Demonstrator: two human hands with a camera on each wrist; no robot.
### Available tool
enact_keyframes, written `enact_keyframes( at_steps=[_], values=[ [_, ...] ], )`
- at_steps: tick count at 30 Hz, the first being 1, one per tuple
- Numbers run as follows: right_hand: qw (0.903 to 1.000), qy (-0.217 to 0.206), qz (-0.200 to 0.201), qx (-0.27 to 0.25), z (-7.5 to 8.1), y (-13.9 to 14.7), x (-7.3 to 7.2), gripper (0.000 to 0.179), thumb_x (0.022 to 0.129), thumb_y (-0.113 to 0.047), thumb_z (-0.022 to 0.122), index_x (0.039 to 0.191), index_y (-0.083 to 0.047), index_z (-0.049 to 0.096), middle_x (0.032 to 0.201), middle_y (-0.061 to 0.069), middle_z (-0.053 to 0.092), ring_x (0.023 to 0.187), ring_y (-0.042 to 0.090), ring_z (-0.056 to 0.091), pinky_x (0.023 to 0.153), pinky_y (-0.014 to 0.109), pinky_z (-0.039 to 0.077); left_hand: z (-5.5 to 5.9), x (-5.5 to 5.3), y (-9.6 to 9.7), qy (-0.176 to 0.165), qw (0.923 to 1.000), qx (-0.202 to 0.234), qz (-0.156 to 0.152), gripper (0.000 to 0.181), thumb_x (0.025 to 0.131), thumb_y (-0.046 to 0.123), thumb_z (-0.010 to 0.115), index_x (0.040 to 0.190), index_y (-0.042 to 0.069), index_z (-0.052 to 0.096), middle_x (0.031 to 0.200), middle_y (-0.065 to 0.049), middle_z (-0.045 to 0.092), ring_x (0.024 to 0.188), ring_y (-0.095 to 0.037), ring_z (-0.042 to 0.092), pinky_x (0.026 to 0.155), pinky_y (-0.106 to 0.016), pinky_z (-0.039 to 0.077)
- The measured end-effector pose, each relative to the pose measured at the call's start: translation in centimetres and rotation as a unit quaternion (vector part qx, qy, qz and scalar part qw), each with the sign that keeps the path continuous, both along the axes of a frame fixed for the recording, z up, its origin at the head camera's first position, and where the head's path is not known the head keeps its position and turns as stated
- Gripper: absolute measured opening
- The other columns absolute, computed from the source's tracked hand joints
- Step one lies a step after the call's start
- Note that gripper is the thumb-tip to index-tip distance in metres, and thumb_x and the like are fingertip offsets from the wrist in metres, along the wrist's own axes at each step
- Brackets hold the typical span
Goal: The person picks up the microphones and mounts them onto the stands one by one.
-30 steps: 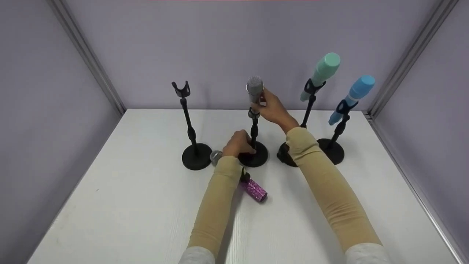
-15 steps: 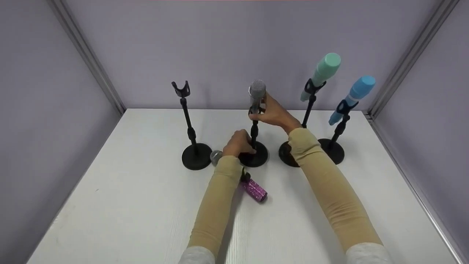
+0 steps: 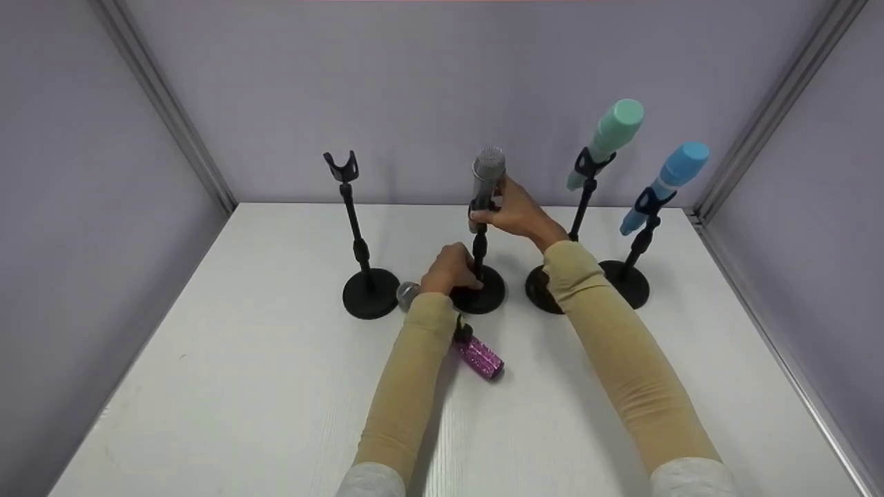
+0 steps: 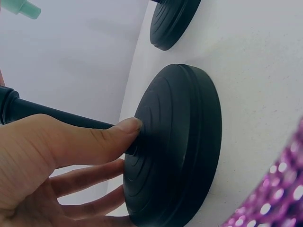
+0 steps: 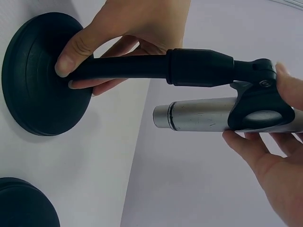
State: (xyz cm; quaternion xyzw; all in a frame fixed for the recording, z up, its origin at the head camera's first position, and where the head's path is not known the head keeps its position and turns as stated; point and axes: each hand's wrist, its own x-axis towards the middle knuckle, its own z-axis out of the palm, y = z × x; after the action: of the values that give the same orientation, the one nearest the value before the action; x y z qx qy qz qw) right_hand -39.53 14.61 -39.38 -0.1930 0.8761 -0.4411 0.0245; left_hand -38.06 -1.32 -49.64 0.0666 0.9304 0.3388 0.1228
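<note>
A silver microphone [image 3: 488, 172] sits tilted in the clip of the middle black stand [image 5: 132, 67], grille uppermost. My right hand [image 3: 518, 210] holds its body at the clip, thumb on one side and fingers on the other; in the right wrist view, its tail end projects below the clip [image 5: 262, 111]. Low on the same stand, my left hand [image 3: 447, 270] grips the pole just above the round base [image 4: 170, 142]. Beneath the left forearm lies a glittery purple microphone [image 3: 483, 360], its middle hidden by the sleeve and its grille [image 3: 407, 295] showing at the left.
A black stand [image 3: 371, 295] with a bare clip is at the left. To the right, two more stands carry a mint-green microphone [image 3: 616, 128] and a blue microphone [image 3: 677, 169]. Lilac panels [image 3: 311, 83] enclose the white table [image 3: 242, 386] behind and at both sides.
The right hand has lowered the silver microphone into the clip, and its grille has shifted slightly right. The left hand has stayed at the stand's base.
</note>
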Motion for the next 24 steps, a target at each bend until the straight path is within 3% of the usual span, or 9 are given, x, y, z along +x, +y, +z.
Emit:
enact_keyframes(
  at_steps=[8,15,24],
  values=[
    [0.9997,0.015,-0.006,0.02,0.13,-0.03,0.29,0.067,0.093,-0.018,0.074,0.148,0.002,0.042,0.142,0.025,0.055,0.136,0.041,0.052,0.116,0.055,0.041,0.01,0.02,0.06,-0.003,1.0,0.005,-0.003,0.034,0.076,0.012,0.092,0.104,0.0,0.076,0.104,-0.013,0.077,0.099,-0.026,0.072,0.096,-0.043,0.058],
    [0.9996,0.025,-0.004,0.01,-0.22,-0.62,0.55,0.045,0.096,-0.013,0.07,0.136,0.003,0.055,0.137,0.024,0.061,0.133,0.038,0.057,0.116,0.052,0.043,0.25,0.06,-0.05,-0.001,1.0,-0.003,0.003,0.034,0.076,0.012,0.092,0.103,0.001,0.075,0.104,-0.012,0.077,0.099,-0.026,0.072,0.095,-0.043,0.059],
    [0.9998,0.02,-0.004,-0.006,-0.62,-0.86,0.51,0.05,0.098,-0.012,0.068,0.143,0.001,0.05,0.145,0.023,0.056,0.138,0.038,0.055,0.117,0.049,0.044,0.18,-0.09,-0.08,-0.005,0.9999,-0.007,0.008,0.033,0.076,0.012,0.092,0.103,0.002,0.075,0.105,-0.011,0.078,0.1,-0.027,0.073,0.095,-0.042,0.059]
  ],
)
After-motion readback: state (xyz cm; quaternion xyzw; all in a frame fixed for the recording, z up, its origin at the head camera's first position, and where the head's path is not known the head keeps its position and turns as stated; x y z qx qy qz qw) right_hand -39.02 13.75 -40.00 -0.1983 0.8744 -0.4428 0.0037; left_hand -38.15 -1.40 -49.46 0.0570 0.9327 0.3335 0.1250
